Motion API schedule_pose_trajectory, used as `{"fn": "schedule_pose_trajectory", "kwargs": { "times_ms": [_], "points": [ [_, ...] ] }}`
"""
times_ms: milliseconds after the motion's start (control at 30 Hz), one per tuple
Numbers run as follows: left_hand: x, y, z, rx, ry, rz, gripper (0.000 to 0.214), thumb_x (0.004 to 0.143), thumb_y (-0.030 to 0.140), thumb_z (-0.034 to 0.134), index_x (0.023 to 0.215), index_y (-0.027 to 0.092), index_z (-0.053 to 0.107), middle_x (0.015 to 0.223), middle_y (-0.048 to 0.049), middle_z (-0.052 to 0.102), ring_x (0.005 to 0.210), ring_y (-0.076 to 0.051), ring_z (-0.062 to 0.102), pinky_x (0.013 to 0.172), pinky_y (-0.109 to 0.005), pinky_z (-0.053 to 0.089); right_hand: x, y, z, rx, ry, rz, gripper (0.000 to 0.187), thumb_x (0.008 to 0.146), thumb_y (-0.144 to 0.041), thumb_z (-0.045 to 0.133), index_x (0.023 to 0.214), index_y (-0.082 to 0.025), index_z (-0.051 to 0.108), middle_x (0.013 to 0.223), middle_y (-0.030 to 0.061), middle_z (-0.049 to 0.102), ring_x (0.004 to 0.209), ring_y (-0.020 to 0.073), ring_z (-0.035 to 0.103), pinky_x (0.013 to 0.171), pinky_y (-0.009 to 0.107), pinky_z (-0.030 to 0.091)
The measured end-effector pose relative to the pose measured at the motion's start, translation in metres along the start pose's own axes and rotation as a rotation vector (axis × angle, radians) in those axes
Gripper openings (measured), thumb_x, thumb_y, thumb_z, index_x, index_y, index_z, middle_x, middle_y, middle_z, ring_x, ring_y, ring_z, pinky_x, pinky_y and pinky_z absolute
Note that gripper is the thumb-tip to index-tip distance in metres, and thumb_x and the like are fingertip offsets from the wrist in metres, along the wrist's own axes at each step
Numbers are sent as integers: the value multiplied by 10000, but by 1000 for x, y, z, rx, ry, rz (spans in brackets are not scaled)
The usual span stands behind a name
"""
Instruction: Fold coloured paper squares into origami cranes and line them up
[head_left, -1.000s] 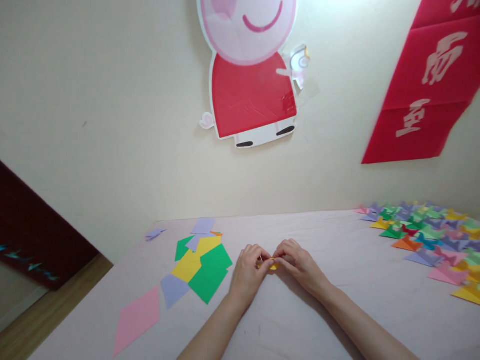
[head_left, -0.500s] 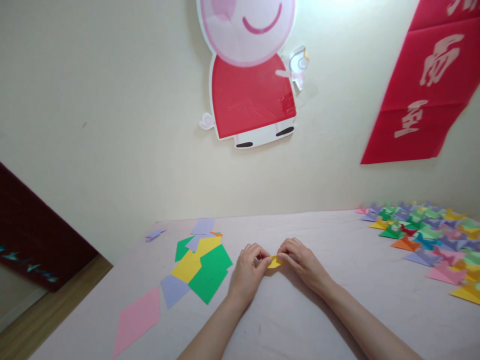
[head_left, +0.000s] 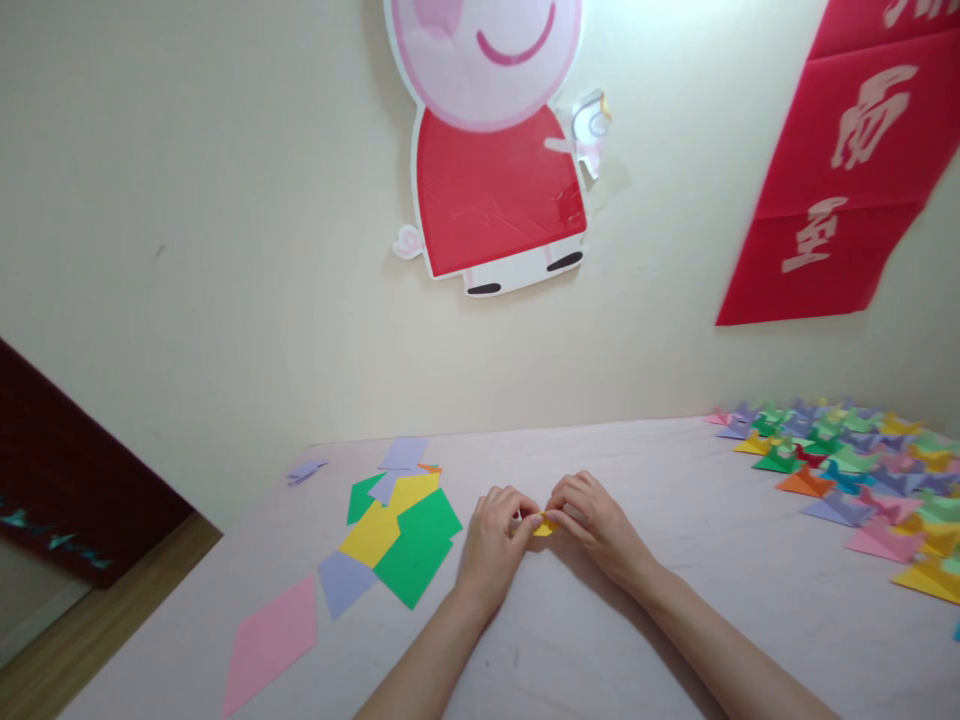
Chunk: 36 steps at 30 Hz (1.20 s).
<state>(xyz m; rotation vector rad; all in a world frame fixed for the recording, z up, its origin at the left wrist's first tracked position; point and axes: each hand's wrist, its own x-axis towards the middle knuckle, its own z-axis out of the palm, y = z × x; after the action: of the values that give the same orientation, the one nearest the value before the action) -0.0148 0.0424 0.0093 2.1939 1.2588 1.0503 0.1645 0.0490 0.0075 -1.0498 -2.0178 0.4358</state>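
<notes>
A small folded yellow paper piece [head_left: 544, 525] lies between both hands on the pale table [head_left: 660, 640]. My left hand [head_left: 495, 545] pinches its left end with curled fingers. My right hand [head_left: 596, 520] pinches its right end, fingers bent over it. Most of the paper is hidden under the fingertips. Flat coloured paper squares [head_left: 397, 530] in green, yellow and purple lie just left of my left hand.
A pink sheet [head_left: 274, 635] lies near the table's front left. Several folded paper figures [head_left: 862, 475] in many colours cover the right side. A small purple folded piece [head_left: 304, 468] sits by the far left edge. A cartoon cutout [head_left: 495, 150] and red banner [head_left: 832, 170] hang on the wall.
Both hands stay pinched on the yellow paper; the fingers have closed together again, hiding more of it than half a second ago. The view has shifted slightly.
</notes>
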Motion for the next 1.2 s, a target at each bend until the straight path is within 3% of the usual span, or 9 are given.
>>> {"fn": "schedule_pose_trajectory", "kwargs": {
  "times_ms": [133,267,433,600,733,967,1200],
  "points": [
    [-2,-2,2,104,-41,35,112,911,243,593,805,228,627,836,1,635,868,-206,517,774,-324,346,-1,3,-1,7,-7,-5,270,949,-365,512,733,-225,593,750,42,614,799,223,505,754,372,417],
    [-2,0,1,122,-8,51,130,906,230,609,777,220,607,826,8,629,866,-199,516,781,-326,339,-1,7,-7,43,3,8,289,939,-409,518,730,-226,599,752,39,623,801,223,515,768,372,409],
    [0,3,-4,31,140,-58,178,905,166,564,731,203,558,783,9,600,806,-186,525,751,-313,360,-1,15,-15,114,269,218,327,911,-472,495,713,-223,575,753,37,607,775,217,525,726,348,407],
    [0,3,-1,-21,267,-49,161,914,198,549,754,206,559,793,-1,593,792,-185,528,742,-308,380,0,-1,11,242,123,284,365,877,-504,526,683,-207,611,684,8,588,666,177,528,626,292,422],
    [-2,3,4,-70,283,-28,143,909,237,569,772,206,595,809,-14,616,799,-187,542,752,-312,401,0,-16,26,408,150,317,273,879,-447,547,818,-197,638,808,27,633,746,181,566,662,283,439],
    [-4,5,9,-261,286,-114,125,890,255,584,783,197,612,801,-7,626,799,-174,575,744,-285,437,-1,-11,23,451,240,310,314,856,-499,577,797,-203,660,845,53,658,816,213,592,705,303,440],
    [-4,8,11,-250,234,-158,103,883,276,579,814,204,605,817,-1,623,794,-166,563,739,-278,432,-1,-17,20,409,205,273,270,873,-448,566,775,-212,652,828,47,650,823,210,576,755,323,446]
  ]
}}
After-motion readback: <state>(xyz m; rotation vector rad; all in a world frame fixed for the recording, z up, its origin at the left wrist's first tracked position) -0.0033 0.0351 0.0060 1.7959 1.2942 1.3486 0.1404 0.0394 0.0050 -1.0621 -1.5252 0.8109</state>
